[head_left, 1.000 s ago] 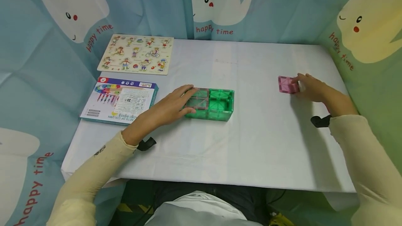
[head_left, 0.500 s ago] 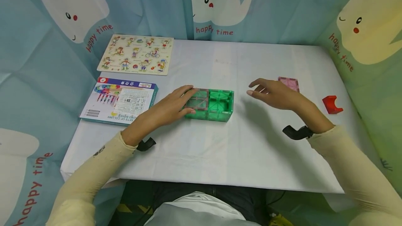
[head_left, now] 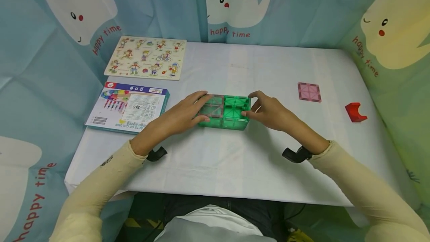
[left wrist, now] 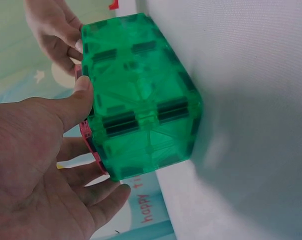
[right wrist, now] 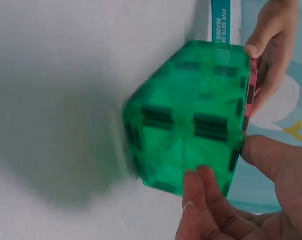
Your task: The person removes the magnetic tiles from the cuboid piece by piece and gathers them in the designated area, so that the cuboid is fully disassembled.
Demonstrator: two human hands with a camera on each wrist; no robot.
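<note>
A long box built of clear green magnetic tiles [head_left: 236, 113] stands mid-table, its right half uncovered on top. A pink magnetic tile [head_left: 213, 109] covers the left half of its top; its edge shows pink in the left wrist view. My left hand [head_left: 181, 113] grips the left end, thumb on the near upper edge and fingers toward the far side. At the right end, my right hand [head_left: 272, 113] holds the box with its thumb at the near top edge and its index finger at the far corner. In the right wrist view, fingertips [right wrist: 193, 187] lie against the green end face.
Another pink magnetic tile [head_left: 309, 92] lies flat at the right, with a red notched block [head_left: 355, 112] beyond it. On the left are a boxed bead toy [head_left: 127, 105] and a picture puzzle board [head_left: 146, 58]. A printed curtain [head_left: 302, 10] borders the table.
My right hand has left the pink tile at the right and moved left to the green box's right end. The red block has come into view. My left hand stays in place.
</note>
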